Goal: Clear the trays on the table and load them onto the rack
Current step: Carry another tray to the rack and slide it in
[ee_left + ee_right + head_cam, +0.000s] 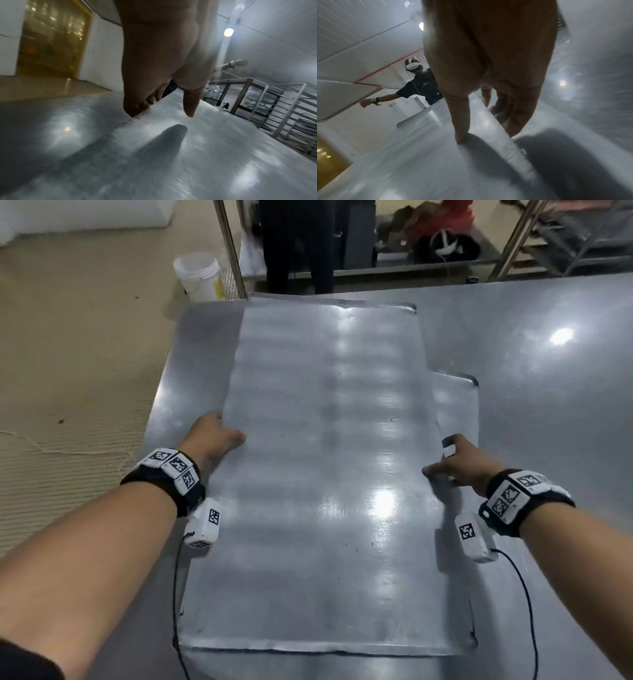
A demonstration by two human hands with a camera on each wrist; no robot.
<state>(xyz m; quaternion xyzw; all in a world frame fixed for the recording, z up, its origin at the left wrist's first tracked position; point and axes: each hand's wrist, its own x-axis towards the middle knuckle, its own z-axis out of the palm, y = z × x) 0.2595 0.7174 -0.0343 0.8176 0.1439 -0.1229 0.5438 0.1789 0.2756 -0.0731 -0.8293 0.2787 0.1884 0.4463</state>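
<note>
Fingers of your left hand (214,436) and right hand (457,462) clamp the opposite long edges of the top tray (329,440), lying lengthwise away from you at the surface's (548,405) left edge.

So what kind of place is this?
Probably a bakery or food factory kitchen: big metal trays on a steel table, a tall tray rack nearby, and a white bucket on the floor.
</note>
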